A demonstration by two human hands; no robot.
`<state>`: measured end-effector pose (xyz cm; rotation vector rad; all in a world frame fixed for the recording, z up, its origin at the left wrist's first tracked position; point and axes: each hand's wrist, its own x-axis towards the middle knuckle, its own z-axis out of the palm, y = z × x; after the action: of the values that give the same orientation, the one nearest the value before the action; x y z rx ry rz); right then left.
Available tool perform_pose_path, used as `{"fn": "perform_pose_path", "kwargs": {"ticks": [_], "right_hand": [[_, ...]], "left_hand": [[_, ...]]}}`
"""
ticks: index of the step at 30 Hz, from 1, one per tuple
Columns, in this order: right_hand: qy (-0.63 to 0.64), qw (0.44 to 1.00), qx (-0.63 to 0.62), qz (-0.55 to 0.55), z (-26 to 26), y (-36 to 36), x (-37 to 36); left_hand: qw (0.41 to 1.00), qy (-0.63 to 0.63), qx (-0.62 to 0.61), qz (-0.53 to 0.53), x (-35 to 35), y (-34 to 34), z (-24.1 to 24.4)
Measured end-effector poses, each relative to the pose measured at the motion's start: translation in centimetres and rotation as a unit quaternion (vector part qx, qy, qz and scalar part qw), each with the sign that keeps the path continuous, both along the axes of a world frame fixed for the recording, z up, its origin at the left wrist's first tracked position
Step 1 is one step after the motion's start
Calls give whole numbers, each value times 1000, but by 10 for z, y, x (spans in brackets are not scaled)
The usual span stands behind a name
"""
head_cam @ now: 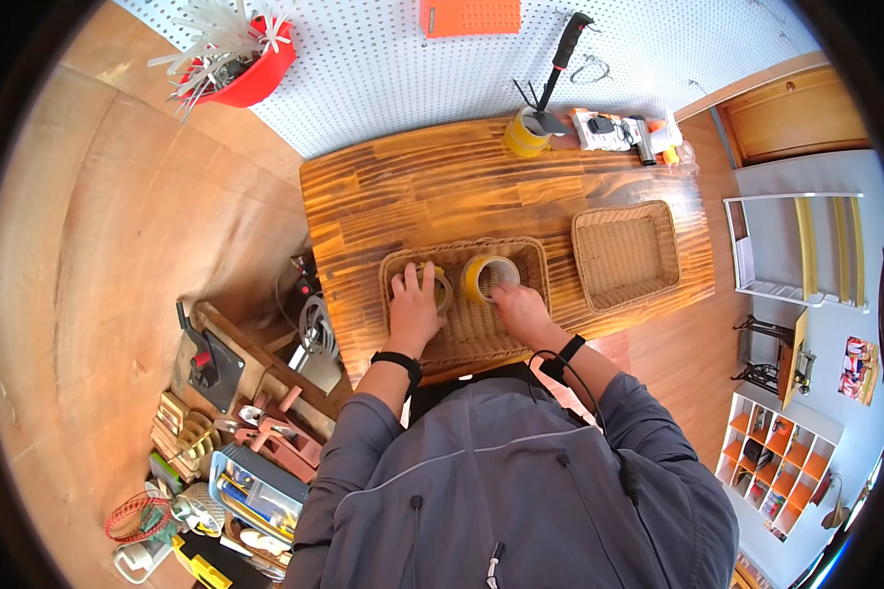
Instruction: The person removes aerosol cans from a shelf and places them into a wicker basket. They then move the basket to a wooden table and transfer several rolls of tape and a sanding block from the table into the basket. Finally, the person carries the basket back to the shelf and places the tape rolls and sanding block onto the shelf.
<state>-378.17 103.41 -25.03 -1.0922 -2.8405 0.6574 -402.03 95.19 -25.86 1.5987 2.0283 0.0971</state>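
Observation:
Before me a rectangular wicker basket (pixel 479 346) stands near the table's front edge. In its left part my left hand (pixel 415 305) lies palm down on a roll of adhesive tape (pixel 446 289), its fingers over the near side and the thumb by the lower rim. The hand covers much of that roll. A second, yellow-sided tape roll (pixel 474 280) is in the right half of the basket. My right hand (pixel 519 309) grips it at the lower right rim, with fingertips inside the pale core. Black bands circle both wrists.
A second wicker basket (pixel 626 258) sits on the wooden table (pixel 427 184) to the right. Behind stand another tape roll (pixel 524 140) with a black-handled hand cultivator (pixel 560 66), and a power strip (pixel 589 129). Tools, including a wooden hand plane (pixel 287 442), crowd the lower left.

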Motion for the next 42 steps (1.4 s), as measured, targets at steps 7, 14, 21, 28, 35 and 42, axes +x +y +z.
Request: {"fn": "perform_pose_path", "kwargs": {"ticks": [7, 14, 21, 28, 35, 42], "right_hand": [[-91, 995, 28, 8, -27, -22, -14], [-85, 996, 16, 11, -26, -22, -16], [-95, 995, -35, 12, -18, -20, -15], [147, 937, -301, -99, 55, 42, -8], [147, 960, -22, -238, -9, 187, 13], [-104, 967, -11, -234, -6, 283, -36]], "left_hand": [[1000, -8, 7, 2, 0, -4, -1], [1000, 1, -9, 9, 1, -1, 4], [999, 11, 35, -2, 4, -1, -5], [1000, 19, 18, 3, 5, 2, -5], [1000, 30, 3, -1, 6, 6, -9], [1000, 16, 12, 12, 6, 7, -9]]}}
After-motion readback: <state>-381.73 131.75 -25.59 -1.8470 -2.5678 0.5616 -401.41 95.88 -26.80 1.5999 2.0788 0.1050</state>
